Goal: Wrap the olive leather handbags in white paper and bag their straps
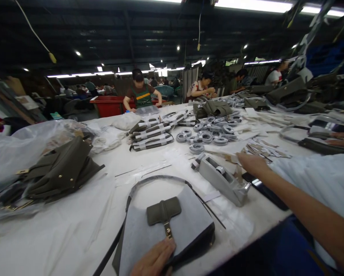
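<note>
Olive handbag point(163, 211) under left grip point(156, 257), right grip point(252, 164) by paper scraps point(266, 150), holds unclear

A red bin point(107, 107) stands behind a co-worker point(142, 92) — lights point(254, 4) overhead.

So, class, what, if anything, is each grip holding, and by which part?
The left grip rests on the handbag by its gold clasp; whether it's grasping is unclear. Right grip: cannot tell.
</note>
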Demonstrator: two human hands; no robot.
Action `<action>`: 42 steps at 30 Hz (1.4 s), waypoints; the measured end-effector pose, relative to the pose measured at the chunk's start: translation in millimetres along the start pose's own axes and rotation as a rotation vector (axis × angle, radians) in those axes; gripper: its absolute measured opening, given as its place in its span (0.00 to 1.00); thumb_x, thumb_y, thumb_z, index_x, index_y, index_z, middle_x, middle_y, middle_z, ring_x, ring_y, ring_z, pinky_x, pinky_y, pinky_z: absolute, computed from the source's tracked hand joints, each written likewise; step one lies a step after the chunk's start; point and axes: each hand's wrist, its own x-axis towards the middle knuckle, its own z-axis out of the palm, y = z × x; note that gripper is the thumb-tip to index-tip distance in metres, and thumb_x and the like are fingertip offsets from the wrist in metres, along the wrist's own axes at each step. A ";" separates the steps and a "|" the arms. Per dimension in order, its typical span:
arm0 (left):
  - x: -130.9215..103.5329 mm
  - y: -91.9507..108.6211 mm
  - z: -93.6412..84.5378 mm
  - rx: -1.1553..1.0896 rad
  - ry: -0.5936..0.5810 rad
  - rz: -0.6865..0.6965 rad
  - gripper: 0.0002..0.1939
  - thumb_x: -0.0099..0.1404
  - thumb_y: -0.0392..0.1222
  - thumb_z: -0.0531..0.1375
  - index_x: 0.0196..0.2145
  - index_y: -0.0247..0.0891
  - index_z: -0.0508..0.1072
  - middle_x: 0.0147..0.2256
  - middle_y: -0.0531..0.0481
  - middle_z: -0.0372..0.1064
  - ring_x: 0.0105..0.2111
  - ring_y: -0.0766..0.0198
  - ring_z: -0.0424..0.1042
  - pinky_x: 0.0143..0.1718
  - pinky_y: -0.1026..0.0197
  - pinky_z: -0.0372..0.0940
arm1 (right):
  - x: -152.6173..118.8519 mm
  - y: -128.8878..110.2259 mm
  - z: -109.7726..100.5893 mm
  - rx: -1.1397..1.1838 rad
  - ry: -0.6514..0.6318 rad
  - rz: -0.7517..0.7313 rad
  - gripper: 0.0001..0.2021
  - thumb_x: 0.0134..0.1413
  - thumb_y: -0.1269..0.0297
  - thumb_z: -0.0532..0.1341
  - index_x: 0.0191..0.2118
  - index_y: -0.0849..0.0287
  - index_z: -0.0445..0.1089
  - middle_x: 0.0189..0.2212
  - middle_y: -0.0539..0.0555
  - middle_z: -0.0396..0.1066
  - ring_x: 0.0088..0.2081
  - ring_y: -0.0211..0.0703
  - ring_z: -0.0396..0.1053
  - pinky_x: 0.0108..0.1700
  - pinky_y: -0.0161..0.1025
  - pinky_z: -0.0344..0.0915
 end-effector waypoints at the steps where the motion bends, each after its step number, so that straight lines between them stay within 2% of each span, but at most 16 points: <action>1: 2.3 4.2 -5.1 -0.038 -0.018 -0.036 0.25 0.65 0.31 0.55 0.60 0.35 0.65 0.56 0.46 0.71 0.54 0.65 0.72 0.57 0.69 0.64 | -7.1 -4.9 -12.6 -0.020 0.059 0.011 0.14 0.66 0.66 0.53 0.44 0.65 0.75 0.33 0.66 0.77 0.33 0.51 0.75 0.35 0.42 0.62; 3: 6.9 12.7 -15.3 -0.119 -0.059 -0.105 0.28 0.63 0.31 0.56 0.61 0.37 0.64 0.58 0.46 0.69 0.57 0.63 0.69 0.58 0.66 0.64 | -24.8 -25.6 -38.6 -0.046 0.177 0.015 0.19 0.70 0.63 0.47 0.53 0.65 0.71 0.38 0.69 0.77 0.35 0.53 0.76 0.36 0.44 0.62; 5: 10.8 19.1 -23.7 -0.199 -0.100 -0.179 0.28 0.64 0.32 0.57 0.61 0.39 0.64 0.58 0.47 0.69 0.58 0.62 0.68 0.59 0.63 0.64 | -47.7 -61.2 -62.6 -0.038 0.297 -0.057 0.20 0.70 0.60 0.49 0.60 0.58 0.66 0.46 0.66 0.76 0.40 0.53 0.76 0.38 0.43 0.64; 7: 13.5 22.4 -29.0 -0.273 -0.141 -0.240 0.27 0.64 0.32 0.56 0.61 0.40 0.64 0.59 0.48 0.68 0.59 0.62 0.67 0.61 0.60 0.63 | -75.2 -108.1 -80.4 0.010 0.517 -0.390 0.18 0.67 0.63 0.55 0.59 0.58 0.68 0.48 0.61 0.77 0.40 0.51 0.77 0.38 0.41 0.66; 8: 14.4 23.0 -30.7 -0.305 -0.158 -0.261 0.27 0.64 0.33 0.56 0.61 0.40 0.64 0.59 0.48 0.68 0.60 0.62 0.66 0.61 0.58 0.63 | -90.0 -133.4 -85.7 0.064 0.570 -0.557 0.17 0.66 0.65 0.56 0.58 0.59 0.68 0.49 0.59 0.77 0.41 0.49 0.77 0.40 0.41 0.68; 10: 15.0 23.4 -32.8 -0.354 -0.179 -0.283 0.27 0.65 0.33 0.56 0.61 0.40 0.63 0.60 0.48 0.66 0.61 0.61 0.64 0.62 0.56 0.61 | -118.4 -182.2 -86.8 0.190 0.539 -0.842 0.17 0.65 0.72 0.55 0.57 0.64 0.68 0.52 0.59 0.75 0.49 0.47 0.75 0.50 0.42 0.68; 11: 14.9 23.5 -33.4 -0.370 -0.186 -0.290 0.27 0.65 0.34 0.56 0.62 0.41 0.63 0.61 0.48 0.65 0.61 0.60 0.64 0.63 0.55 0.61 | -130.7 -203.6 -82.7 0.246 0.512 -0.943 0.17 0.65 0.74 0.54 0.56 0.66 0.68 0.53 0.60 0.75 0.51 0.47 0.74 0.52 0.42 0.68; 13: 14.2 24.1 -33.9 -0.393 -0.205 -0.312 0.28 0.65 0.34 0.55 0.63 0.42 0.61 0.61 0.47 0.64 0.61 0.58 0.65 0.61 0.54 0.63 | -149.3 -236.5 -67.7 0.324 0.426 -1.059 0.16 0.65 0.74 0.53 0.55 0.68 0.69 0.52 0.60 0.75 0.51 0.48 0.73 0.49 0.43 0.70; 15: 13.0 25.2 -33.5 -0.408 -0.236 -0.351 0.28 0.65 0.35 0.55 0.63 0.43 0.61 0.58 0.47 0.68 0.55 0.56 0.71 0.57 0.53 0.68 | -159.3 -254.2 -49.8 0.363 0.300 -1.094 0.16 0.65 0.73 0.54 0.54 0.66 0.71 0.51 0.60 0.76 0.49 0.49 0.74 0.46 0.44 0.71; 19: 11.1 27.1 -31.6 -0.411 -0.287 -0.383 0.25 0.66 0.36 0.55 0.60 0.45 0.64 0.50 0.48 0.75 0.46 0.54 0.77 0.47 0.52 0.73 | -162.9 -255.5 -29.8 0.378 0.012 -1.033 0.18 0.64 0.69 0.56 0.58 0.56 0.69 0.58 0.57 0.70 0.59 0.55 0.66 0.56 0.53 0.65; 22: 11.3 27.7 -31.7 -0.404 -0.289 -0.376 0.24 0.66 0.37 0.55 0.60 0.46 0.64 0.50 0.49 0.75 0.46 0.53 0.77 0.46 0.52 0.74 | -163.3 -247.2 -28.5 0.369 -0.081 -1.017 0.22 0.64 0.69 0.55 0.63 0.51 0.64 0.63 0.55 0.65 0.64 0.55 0.59 0.63 0.58 0.57; 26: 11.9 27.9 -33.1 -0.399 -0.247 -0.367 0.26 0.66 0.35 0.55 0.61 0.46 0.63 0.52 0.49 0.74 0.47 0.55 0.77 0.48 0.54 0.73 | -168.8 -242.7 -25.3 0.335 -0.059 -0.990 0.25 0.63 0.71 0.55 0.64 0.51 0.62 0.63 0.55 0.64 0.64 0.58 0.59 0.64 0.62 0.53; 34: 10.5 28.7 -32.2 -0.379 -0.214 -0.335 0.26 0.65 0.34 0.55 0.61 0.43 0.63 0.54 0.48 0.73 0.48 0.56 0.76 0.50 0.55 0.72 | -179.1 -245.1 -17.6 0.300 0.027 -0.876 0.22 0.62 0.72 0.56 0.60 0.54 0.66 0.60 0.56 0.68 0.59 0.63 0.66 0.59 0.64 0.59; 40: 21.5 44.6 -53.0 -0.392 -0.026 -0.271 0.19 0.70 0.31 0.50 0.56 0.39 0.68 0.47 0.46 0.77 0.46 0.65 0.76 0.49 0.64 0.71 | -185.8 -244.6 -9.9 0.314 0.046 -0.866 0.23 0.62 0.72 0.57 0.62 0.52 0.65 0.61 0.55 0.66 0.60 0.63 0.64 0.59 0.64 0.59; 42: 26.5 43.6 -52.5 -0.255 -0.004 -0.285 0.20 0.72 0.36 0.52 0.60 0.37 0.65 0.53 0.42 0.73 0.53 0.60 0.73 0.55 0.57 0.69 | -187.0 -244.6 -10.1 0.321 0.036 -0.858 0.22 0.61 0.71 0.58 0.61 0.54 0.66 0.62 0.56 0.65 0.61 0.64 0.63 0.60 0.64 0.58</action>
